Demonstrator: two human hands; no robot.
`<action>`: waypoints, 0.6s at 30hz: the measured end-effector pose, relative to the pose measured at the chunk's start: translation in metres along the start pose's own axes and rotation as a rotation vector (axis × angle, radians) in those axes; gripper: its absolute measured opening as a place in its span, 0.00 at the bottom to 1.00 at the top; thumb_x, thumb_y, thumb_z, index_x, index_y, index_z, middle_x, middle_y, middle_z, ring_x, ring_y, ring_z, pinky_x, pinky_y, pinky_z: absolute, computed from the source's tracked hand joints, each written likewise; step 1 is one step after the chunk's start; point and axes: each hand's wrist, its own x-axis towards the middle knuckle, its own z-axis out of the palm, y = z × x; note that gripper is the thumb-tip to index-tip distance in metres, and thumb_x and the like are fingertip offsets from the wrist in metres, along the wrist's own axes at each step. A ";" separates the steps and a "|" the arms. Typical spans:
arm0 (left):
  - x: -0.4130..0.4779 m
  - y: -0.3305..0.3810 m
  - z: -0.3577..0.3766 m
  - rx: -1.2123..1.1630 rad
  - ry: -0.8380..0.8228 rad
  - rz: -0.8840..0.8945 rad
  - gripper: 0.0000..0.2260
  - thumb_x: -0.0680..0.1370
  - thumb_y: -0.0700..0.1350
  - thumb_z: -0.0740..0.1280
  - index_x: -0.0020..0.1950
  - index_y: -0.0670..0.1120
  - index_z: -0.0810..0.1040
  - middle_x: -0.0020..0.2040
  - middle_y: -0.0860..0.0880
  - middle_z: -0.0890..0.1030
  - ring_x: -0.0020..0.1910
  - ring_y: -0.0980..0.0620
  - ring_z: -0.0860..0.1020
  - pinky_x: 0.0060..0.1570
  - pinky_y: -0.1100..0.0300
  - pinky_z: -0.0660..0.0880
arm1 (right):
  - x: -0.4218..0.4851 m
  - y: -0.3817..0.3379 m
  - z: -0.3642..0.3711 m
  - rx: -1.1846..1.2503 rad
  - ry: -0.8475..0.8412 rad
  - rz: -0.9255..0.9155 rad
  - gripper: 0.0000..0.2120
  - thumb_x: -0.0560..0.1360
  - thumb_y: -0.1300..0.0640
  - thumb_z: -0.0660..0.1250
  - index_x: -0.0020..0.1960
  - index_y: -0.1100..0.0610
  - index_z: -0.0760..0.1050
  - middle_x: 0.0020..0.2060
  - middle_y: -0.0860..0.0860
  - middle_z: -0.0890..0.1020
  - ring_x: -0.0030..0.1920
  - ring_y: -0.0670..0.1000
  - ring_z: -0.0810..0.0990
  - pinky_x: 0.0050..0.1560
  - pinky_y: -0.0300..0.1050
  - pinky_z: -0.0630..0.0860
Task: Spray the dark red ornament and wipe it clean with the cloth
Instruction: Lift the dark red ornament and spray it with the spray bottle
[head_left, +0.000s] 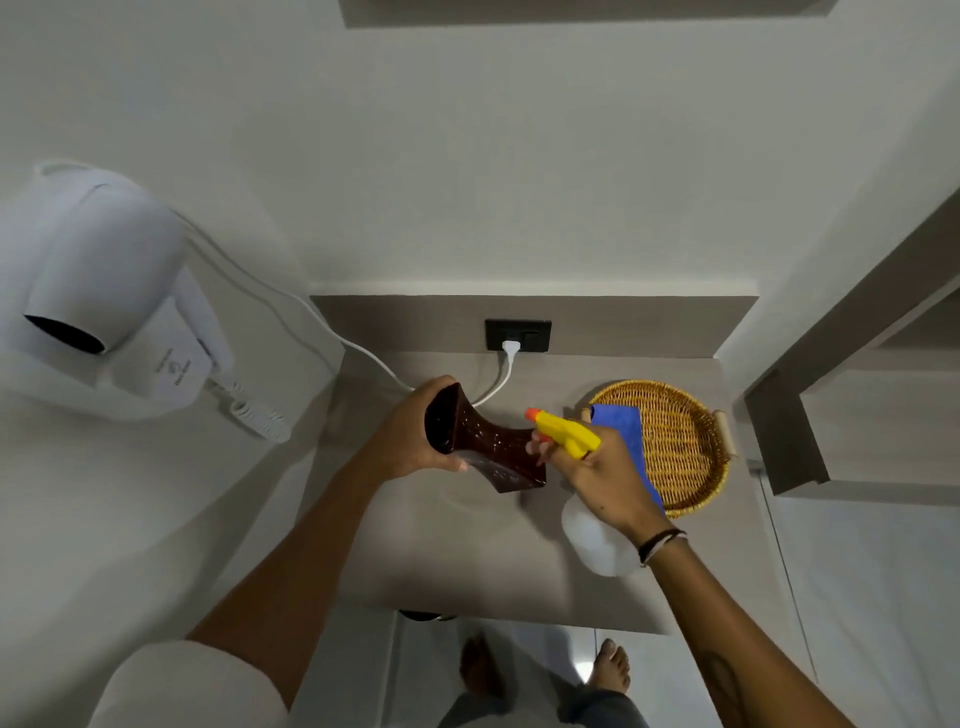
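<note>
Bare feet (545, 670) and a white sleeve (192, 686) fill the bottom edge of the frame, closest to the lens. Above them, at centre, the left hand (415, 436) wraps around the flared end of the dark red ornament (483, 447), holding it tilted and lifted off the grey counter (467, 561). Just right of it, the right hand (597, 478) grips the neck of a spray bottle (592, 535), fingers curled at the trigger, with the yellow head and orange nozzle (532, 414) pointed at the ornament from close by. The bottle's pale body hangs below the wrist, which wears dark bands (662, 543). Behind the right hand, a blue cloth (623, 423) lies in a round wicker tray (685, 447) at centre right, partly hidden by the hand. At the counter's back, a white plug (511, 347) sits in a black socket (518, 335); its cord (322, 322) runs up left to a wall-mounted white hair dryer (104, 291).
</note>
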 end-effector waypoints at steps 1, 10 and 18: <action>0.000 0.000 0.001 0.014 0.010 0.016 0.53 0.58 0.53 0.89 0.78 0.49 0.68 0.72 0.51 0.76 0.70 0.51 0.76 0.71 0.52 0.74 | 0.003 0.000 0.005 0.003 -0.025 0.018 0.20 0.82 0.65 0.69 0.73 0.57 0.79 0.54 0.55 0.88 0.57 0.54 0.87 0.61 0.47 0.84; 0.001 -0.002 0.004 0.069 0.028 0.073 0.52 0.58 0.60 0.85 0.77 0.51 0.67 0.69 0.54 0.73 0.67 0.52 0.74 0.66 0.61 0.71 | 0.017 0.009 0.025 -0.131 -0.120 0.093 0.19 0.83 0.56 0.71 0.73 0.54 0.79 0.57 0.49 0.86 0.53 0.49 0.87 0.53 0.44 0.87; 0.002 -0.002 0.002 0.079 0.017 0.085 0.50 0.59 0.58 0.86 0.76 0.51 0.68 0.70 0.48 0.76 0.67 0.51 0.74 0.63 0.67 0.68 | 0.016 0.008 0.025 -0.144 -0.097 0.110 0.19 0.83 0.55 0.71 0.73 0.54 0.78 0.49 0.38 0.83 0.46 0.37 0.85 0.44 0.31 0.81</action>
